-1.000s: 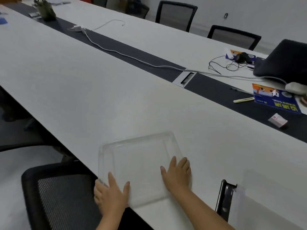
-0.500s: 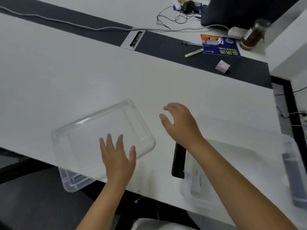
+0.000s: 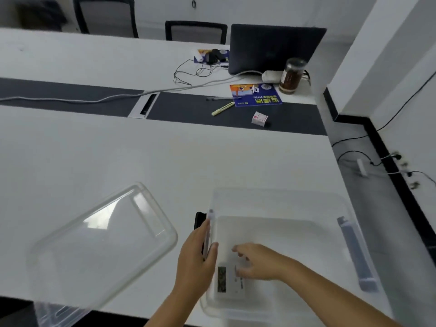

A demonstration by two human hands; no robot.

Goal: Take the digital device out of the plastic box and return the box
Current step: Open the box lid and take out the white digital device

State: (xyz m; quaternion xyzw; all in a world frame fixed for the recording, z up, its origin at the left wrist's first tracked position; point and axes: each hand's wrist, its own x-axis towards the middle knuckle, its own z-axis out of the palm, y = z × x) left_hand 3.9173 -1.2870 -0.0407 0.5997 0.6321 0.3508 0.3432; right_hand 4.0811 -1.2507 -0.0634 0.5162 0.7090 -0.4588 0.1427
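A clear plastic box stands open on the white table at the lower right, with bluish latches on its sides. Inside it lies a white digital device with a small dark screen. My right hand reaches into the box, fingers apart, touching the device's top edge. My left hand grips the box's left wall. The clear lid lies to the left, overhanging the table's near edge.
A black flat object sits against the box's left side. Farther back are a laptop, a jar, a blue booklet, a pen, a small white pack, cables and chairs. A wall corner stands right.
The view swung right and the box came fully into view. Both hands left the lid; my left hand took the box's wall, my right hand went into the box.
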